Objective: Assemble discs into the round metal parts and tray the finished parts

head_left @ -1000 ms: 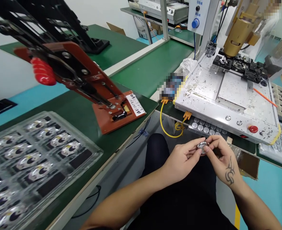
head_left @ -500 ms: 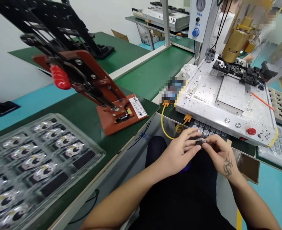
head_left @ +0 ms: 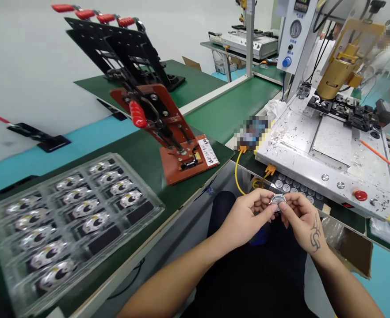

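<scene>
Hands meet over the lap, near the white machine [head_left: 327,154]: left hand [head_left: 248,216] and right hand [head_left: 303,218] both pinch a small round metal part [head_left: 277,201], probably a cap; detail blurred.

Both forearms reach forward over the lap, the left hand [head_left: 248,216] and tattooed right hand [head_left: 303,221] meeting fingertip to fingertip, fingers curled in a pinch.

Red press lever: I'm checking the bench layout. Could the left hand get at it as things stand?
Probably not at once: the left hand shares a small round part with the right hand. Otherwise nothing blocks the way to the lever.
</scene>
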Demonstrator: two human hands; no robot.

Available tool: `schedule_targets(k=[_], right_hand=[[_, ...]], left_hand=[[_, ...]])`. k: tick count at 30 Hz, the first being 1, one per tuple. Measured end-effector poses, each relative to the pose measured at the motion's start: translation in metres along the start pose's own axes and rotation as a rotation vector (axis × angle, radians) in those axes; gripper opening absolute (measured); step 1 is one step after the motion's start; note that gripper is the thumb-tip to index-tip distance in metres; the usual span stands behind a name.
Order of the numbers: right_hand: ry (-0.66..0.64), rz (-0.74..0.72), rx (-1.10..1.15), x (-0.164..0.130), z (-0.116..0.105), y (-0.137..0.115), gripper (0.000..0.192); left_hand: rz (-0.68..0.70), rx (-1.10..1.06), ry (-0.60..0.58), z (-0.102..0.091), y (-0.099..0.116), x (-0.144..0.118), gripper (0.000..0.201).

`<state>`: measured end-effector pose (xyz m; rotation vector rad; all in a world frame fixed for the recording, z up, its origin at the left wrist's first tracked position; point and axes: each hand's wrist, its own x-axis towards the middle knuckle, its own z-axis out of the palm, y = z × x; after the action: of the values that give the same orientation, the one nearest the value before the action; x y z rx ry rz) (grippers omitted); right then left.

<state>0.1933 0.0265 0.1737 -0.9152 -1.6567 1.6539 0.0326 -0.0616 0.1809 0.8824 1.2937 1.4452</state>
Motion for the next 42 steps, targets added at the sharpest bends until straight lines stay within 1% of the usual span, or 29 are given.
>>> schedule_targets(k=[6,8,9,10,12,14,16,19,22,23,24,25,27,28,29,30,32,34,35,36,37,39,40,42], right_hand=[[-0.053,-0.001,-0.024,0.002,0.003,0.001,0.029],[-0.09,-0.042,-0.08,0.005,0.0,0.0,0.026],[-0.117,-0.085,-0.125,0.008,-0.002,-0.002,0.027],[-0.155,-0.147,-0.185,0.011,-0.005,-0.004,0.033],[-0.251,-0.324,-0.354,0.017,-0.01,-0.008,0.046],[-0.34,-0.513,-0.541,0.025,-0.013,-0.015,0.046],[-0.386,-0.667,-0.682,0.033,-0.013,-0.021,0.046],[-0.368,-0.871,-0.778,0.044,-0.005,-0.028,0.055],[-0.319,-1.048,-0.8,0.055,0.007,-0.034,0.063],[-0.303,-1.079,-0.794,0.059,0.011,-0.036,0.064],[-0.281,-1.095,-0.777,0.063,0.015,-0.039,0.064],[-0.255,-1.095,-0.754,0.066,0.018,-0.042,0.063],[-0.21,-1.062,-0.69,0.074,0.024,-0.047,0.057],[-0.197,-1.038,-0.656,0.078,0.026,-0.049,0.053],[-0.192,-1.014,-0.625,0.081,0.027,-0.05,0.049],[-0.194,-0.991,-0.6,0.084,0.029,-0.051,0.046],[-0.203,-0.933,-0.566,0.088,0.031,-0.051,0.04],[-0.219,-0.853,-0.53,0.089,0.035,-0.051,0.036],[-0.23,-0.81,-0.503,0.089,0.038,-0.051,0.035],[-0.245,-0.771,-0.472,0.089,0.042,-0.052,0.034],[-0.261,-0.741,-0.44,0.09,0.048,-0.053,0.034],[-0.286,-0.707,-0.391,0.097,0.063,-0.057,0.036],[-0.297,-0.697,-0.38,0.102,0.072,-0.058,0.036],[-0.329,-0.676,-0.369,0.117,0.089,-0.059,0.036]], left_hand=[[0.013,0.012,0.008,-0.003,0.003,-0.003,0.022],[0.023,0.039,0.015,-0.005,0.006,-0.003,0.022],[0.031,0.058,0.022,-0.007,0.007,-0.003,0.021],[0.042,0.079,0.028,-0.008,0.008,-0.003,0.02],[0.073,0.139,0.038,-0.011,0.013,-0.002,0.017],[0.116,0.228,0.055,-0.015,0.02,-0.002,0.014],[0.158,0.331,0.065,-0.021,0.029,-0.003,0.013],[0.191,0.451,0.026,-0.033,0.048,-0.007,0.015],[0.213,0.507,-0.02,-0.05,0.073,-0.013,0.02],[0.252,0.535,0.004,-0.057,0.083,-0.015,0.021],[0.324,0.577,0.06,-0.067,0.094,-0.015,0.021],[0.433,0.634,0.14,-0.078,0.105,-0.014,0.02],[0.707,0.784,0.311,-0.105,0.126,-0.007,0.017],[0.831,0.867,0.363,-0.121,0.135,-0.001,0.015],[0.914,0.954,0.369,-0.136,0.142,0.006,0.014],[0.951,1.036,0.343,-0.15,0.147,0.013,0.016],[0.948,1.156,0.249,-0.17,0.153,0.027,0.032],[0.947,1.192,0.187,-0.176,0.155,0.035,0.046],[0.967,1.179,0.191,-0.175,0.157,0.036,0.049],[0.993,1.15,0.218,-0.173,0.162,0.038,0.05],[1.019,1.103,0.272,-0.169,0.17,0.039,0.049],[1.042,0.971,0.419,-0.167,0.192,0.043,0.046],[1.035,0.894,0.478,-0.169,0.206,0.047,0.043],[0.994,0.755,0.528,-0.185,0.231,0.056,0.034]])
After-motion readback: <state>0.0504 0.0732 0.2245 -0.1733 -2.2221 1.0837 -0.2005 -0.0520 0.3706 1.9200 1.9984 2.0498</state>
